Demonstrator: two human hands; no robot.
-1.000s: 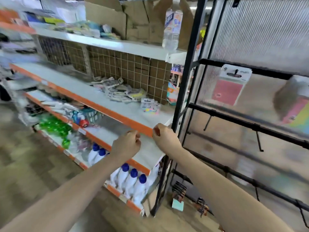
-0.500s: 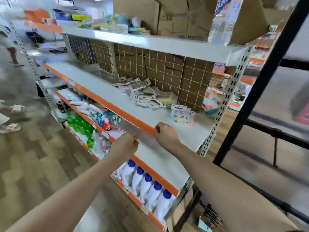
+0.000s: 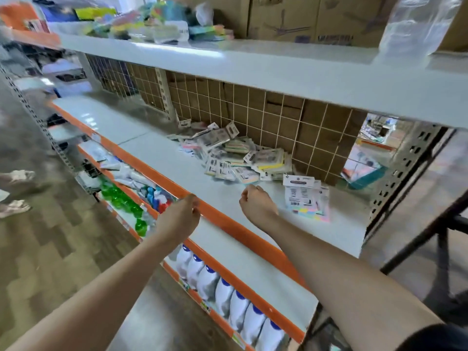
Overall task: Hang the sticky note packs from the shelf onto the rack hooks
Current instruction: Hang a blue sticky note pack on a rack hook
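Note:
Several sticky note packs (image 3: 235,155) lie in a loose pile at the back of the white shelf (image 3: 162,153), against the wire grid. A small stack of pastel packs (image 3: 305,196) lies apart, to the right of the pile. My right hand (image 3: 255,205) hovers over the shelf with curled fingers, holding nothing, between the pile and the small stack. My left hand (image 3: 181,219) hangs at the shelf's orange front edge, fingers curled and empty. Only a black bar of the rack (image 3: 415,239) shows at the right edge.
An upper shelf (image 3: 278,69) with cardboard boxes and a clear bottle (image 3: 415,26) overhangs the packs. Below are shelves with green bottles (image 3: 119,196) and white bottles with blue caps (image 3: 228,295). Someone's feet (image 3: 15,191) stand at the far left.
My view has swung left from the black rack to the shelf. My right hand has moved from the orange edge forward over the shelf towards the packs. My left hand stays near the edge.

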